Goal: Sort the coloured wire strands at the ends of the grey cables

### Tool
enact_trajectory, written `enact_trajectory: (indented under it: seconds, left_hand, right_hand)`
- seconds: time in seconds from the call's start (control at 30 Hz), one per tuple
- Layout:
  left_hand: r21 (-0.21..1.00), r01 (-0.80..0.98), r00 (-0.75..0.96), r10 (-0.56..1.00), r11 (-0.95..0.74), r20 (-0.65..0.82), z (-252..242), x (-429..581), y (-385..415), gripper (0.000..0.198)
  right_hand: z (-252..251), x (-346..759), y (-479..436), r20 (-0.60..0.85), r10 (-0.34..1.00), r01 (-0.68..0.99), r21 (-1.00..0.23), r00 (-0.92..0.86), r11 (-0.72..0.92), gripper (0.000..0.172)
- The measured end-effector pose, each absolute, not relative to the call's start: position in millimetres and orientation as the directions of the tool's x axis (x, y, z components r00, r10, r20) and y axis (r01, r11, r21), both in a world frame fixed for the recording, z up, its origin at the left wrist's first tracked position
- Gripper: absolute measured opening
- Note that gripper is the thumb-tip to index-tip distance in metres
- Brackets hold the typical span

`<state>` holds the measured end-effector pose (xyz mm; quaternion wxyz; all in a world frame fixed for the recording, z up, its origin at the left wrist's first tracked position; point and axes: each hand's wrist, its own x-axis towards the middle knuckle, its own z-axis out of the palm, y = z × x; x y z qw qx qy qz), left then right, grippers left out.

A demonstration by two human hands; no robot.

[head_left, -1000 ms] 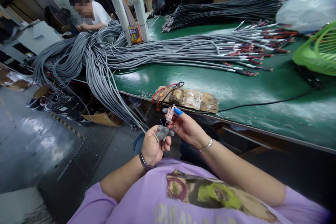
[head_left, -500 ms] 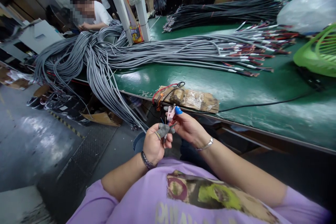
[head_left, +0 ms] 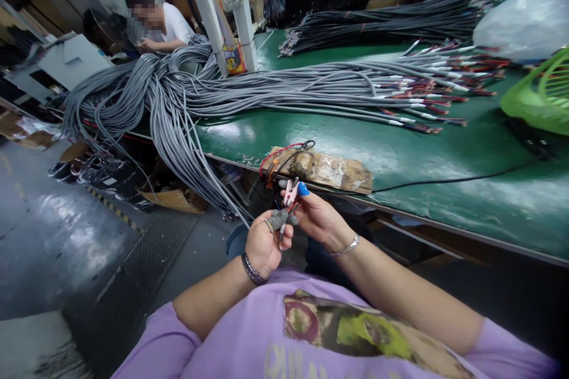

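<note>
My left hand (head_left: 265,243), with grey covers on its fingers, is closed around the end of a grey cable. Thin coloured wires (head_left: 291,208) fan out above its thumb. Close on the right, my right hand (head_left: 320,217) has a blue cover on the thumb and bent fingers. Against that thumb is a small pale pink clip (head_left: 290,193), pinched in the right hand, just above the wires. The fingertips of both hands nearly meet, so part of the cable end is hidden.
Just beyond my hands, a worn wooden block (head_left: 331,170) with red and black leads lies at the edge of the green table (head_left: 444,157). Grey cables (head_left: 267,86) stretch across it and hang off the left. A green basket (head_left: 540,95) stands right. A co-worker (head_left: 171,29) sits far left.
The pink clip has tilted a little more upright between my fingers, and the coloured wires show more clearly. Both hands stay almost in place; the view has shifted slightly.
</note>
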<state>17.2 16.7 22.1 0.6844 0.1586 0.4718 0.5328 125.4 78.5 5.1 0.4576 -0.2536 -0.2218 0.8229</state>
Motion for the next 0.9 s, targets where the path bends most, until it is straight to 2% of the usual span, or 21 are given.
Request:
enact_trajectory:
  seconds: [0.17, 0.27, 0.37, 0.57, 0.7, 0.83, 0.9]
  left_hand:
    - [0.818, -0.482, -0.031, 0.927, 0.315, -0.375, 20, 17, 13, 0.025]
    - [0.879, -0.400, -0.067, 0.948, 0.260, -0.311, 19, 16, 8, 0.027]
    - [0.912, -0.327, -0.072, 0.956, 0.248, -0.286, 17, 15, 2, 0.033]
    - [0.933, -0.303, -0.111, 0.966, 0.192, -0.235, 19, 14, -1, 0.034]
    - [0.925, -0.347, -0.138, 0.966, 0.159, -0.218, 23, 15, 3, 0.030]
    - [0.922, -0.352, -0.154, 0.962, 0.160, -0.225, 24, 17, 5, 0.029]
    - [0.920, -0.354, -0.157, 0.960, 0.166, -0.234, 23, 18, 6, 0.030]
  right_hand:
    - [8, 126, 77, -0.266, 0.830, -0.651, -0.522, -0.491, -0.552, 0.032]
    - [8, 129, 77, -0.267, 0.810, -0.632, -0.517, -0.522, -0.578, 0.037]
    - [8, 133, 76, -0.260, 0.804, -0.598, -0.555, -0.535, -0.578, 0.036]
    - [11, 135, 75, -0.239, 0.834, -0.570, -0.634, -0.498, -0.522, 0.018]
    - [9, 133, 74, -0.241, 0.865, -0.575, -0.664, -0.440, -0.478, 0.024]
    - [1, 128, 73, -0.153, 0.945, -0.562, -0.772, -0.289, -0.297, 0.034]
    - [-1, 126, 73, -0.147, 0.942, -0.571, -0.763, -0.303, -0.303, 0.037]
